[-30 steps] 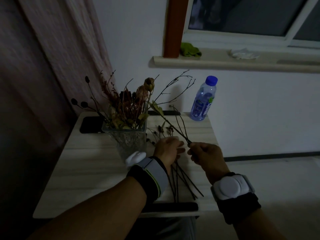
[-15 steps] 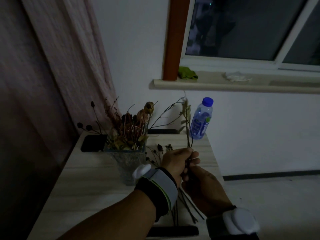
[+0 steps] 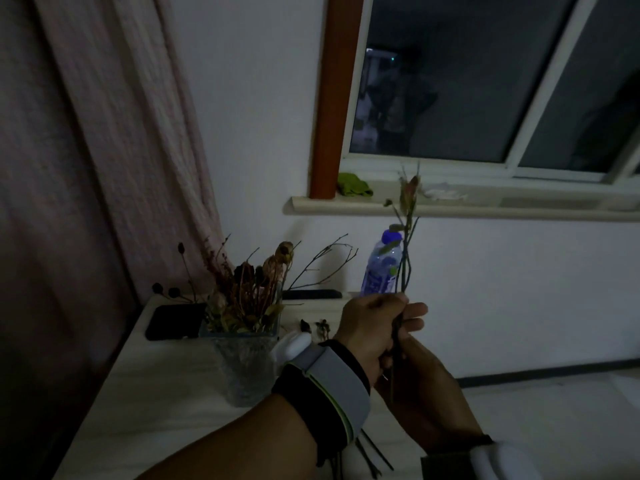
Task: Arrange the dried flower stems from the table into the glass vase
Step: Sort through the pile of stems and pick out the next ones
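Readable text: you have none in this dim view.
Water bottle (image 3: 379,268) label: you see blue print, too blurred to read.
Wristbands: no markings you can make out.

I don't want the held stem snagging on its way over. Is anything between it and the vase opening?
The stem stands upright in both hands, right of the glass vase. The dried flowers already in the vase and a bare branching twig leaning toward it crowd the opening.
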The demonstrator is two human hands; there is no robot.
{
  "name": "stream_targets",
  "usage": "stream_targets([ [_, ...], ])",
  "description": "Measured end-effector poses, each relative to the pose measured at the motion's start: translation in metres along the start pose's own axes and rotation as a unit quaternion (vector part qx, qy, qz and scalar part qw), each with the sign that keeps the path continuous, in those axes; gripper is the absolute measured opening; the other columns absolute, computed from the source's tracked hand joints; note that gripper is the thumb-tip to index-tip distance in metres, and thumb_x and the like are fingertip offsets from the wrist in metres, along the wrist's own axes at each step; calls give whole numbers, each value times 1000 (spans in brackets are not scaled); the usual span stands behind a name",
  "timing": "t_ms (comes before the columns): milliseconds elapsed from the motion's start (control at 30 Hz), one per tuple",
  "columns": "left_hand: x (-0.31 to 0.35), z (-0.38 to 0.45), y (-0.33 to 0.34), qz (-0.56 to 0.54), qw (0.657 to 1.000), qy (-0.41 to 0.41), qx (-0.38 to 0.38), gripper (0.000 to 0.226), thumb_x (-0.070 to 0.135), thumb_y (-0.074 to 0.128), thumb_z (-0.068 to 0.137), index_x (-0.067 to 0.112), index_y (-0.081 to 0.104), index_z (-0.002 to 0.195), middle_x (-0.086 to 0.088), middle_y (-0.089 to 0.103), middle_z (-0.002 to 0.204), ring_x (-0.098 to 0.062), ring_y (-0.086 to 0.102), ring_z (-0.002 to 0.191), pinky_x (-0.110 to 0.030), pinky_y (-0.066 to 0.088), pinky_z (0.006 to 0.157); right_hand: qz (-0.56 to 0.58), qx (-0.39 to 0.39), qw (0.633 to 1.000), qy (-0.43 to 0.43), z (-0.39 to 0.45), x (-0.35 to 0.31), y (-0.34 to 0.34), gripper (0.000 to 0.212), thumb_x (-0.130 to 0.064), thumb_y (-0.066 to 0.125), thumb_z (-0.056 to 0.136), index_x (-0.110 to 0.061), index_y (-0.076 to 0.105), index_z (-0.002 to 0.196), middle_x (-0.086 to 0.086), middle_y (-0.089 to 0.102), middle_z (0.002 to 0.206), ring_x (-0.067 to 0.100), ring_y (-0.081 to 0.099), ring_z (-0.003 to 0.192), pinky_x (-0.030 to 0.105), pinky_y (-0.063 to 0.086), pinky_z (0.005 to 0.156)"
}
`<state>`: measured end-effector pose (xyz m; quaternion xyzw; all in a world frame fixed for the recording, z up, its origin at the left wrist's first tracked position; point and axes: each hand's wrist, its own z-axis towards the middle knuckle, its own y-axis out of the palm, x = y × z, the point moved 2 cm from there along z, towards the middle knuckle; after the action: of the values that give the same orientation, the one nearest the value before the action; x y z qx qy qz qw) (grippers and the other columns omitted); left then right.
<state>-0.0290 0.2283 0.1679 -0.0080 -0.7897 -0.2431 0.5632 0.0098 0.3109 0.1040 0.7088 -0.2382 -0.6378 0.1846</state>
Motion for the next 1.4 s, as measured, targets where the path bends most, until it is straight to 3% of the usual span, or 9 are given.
stream_targets([
  [67,14,-7,12,-1,1000,16,-26,19,23,52,99,11,65,104,-3,76,97,-8,69,75,-17,39,45,5,-16,1000,-23,-3,-14,5,71,-46,85,64,-8,63,120,12,56,98,26,53,94,36,50,88],
  [167,40,-13,24,0,998,54,-42,19,22,50,99,12,65,105,-3,76,98,-13,70,88,-17,42,50,7,-28,998,-51,-6,-42,23,35,-35,60,91,-11,67,116,12,58,98,22,61,92,33,57,84],
  [267,71,-18,34,5,993,108,-53,17,22,51,98,13,65,100,-2,77,95,-15,71,89,-23,46,59,13,-45,996,-79,-5,-69,47,41,-32,44,97,-12,62,127,11,58,109,26,54,103,38,47,98],
  [367,104,-27,40,16,987,152,-51,17,24,52,98,15,65,94,-1,77,92,-15,71,87,-25,47,61,22,-64,993,-95,1,-92,75,33,-30,38,101,-18,64,117,6,60,89,21,53,87,34,45,86],
  [567,170,-60,31,55,967,245,-50,15,19,56,97,10,67,97,-7,76,94,-21,71,89,-36,57,83,-11,-128,979,-158,-3,-123,138,31,-28,48,94,-17,70,112,15,64,117,29,58,111,46,41,104],
  [700,199,-79,6,108,951,288,-39,17,21,59,96,8,67,104,-4,77,93,-20,73,87,-36,60,80,-160,-123,961,-191,-4,-134,167,34,-26,45,101,-3,69,111,29,60,123,36,60,113,52,43,106],
  [833,225,-97,-27,137,937,322,-14,17,20,63,92,6,70,99,-9,76,89,-20,72,77,-32,60,72,-291,-94,924,-232,-1,-146,193,30,-29,56,96,-3,72,103,11,74,96,25,69,92,41,54,90],
  [1067,246,-112,-80,177,932,313,45,15,18,66,90,7,70,101,-8,76,91,-19,71,72,-29,58,66,-331,-80,885,-319,9,-178,239,26,-37,62,91,-16,70,104,3,71,90,23,66,87,46,54,89],
  [1400,239,-108,-130,209,923,304,111,15,21,72,84,12,73,96,0,77,88,-13,61,63,-27,45,59,-373,-29,857,-355,38,-164,285,17,-32,70,88,-15,71,87,-4,71,76,-1,61,56,17,52,55],
])
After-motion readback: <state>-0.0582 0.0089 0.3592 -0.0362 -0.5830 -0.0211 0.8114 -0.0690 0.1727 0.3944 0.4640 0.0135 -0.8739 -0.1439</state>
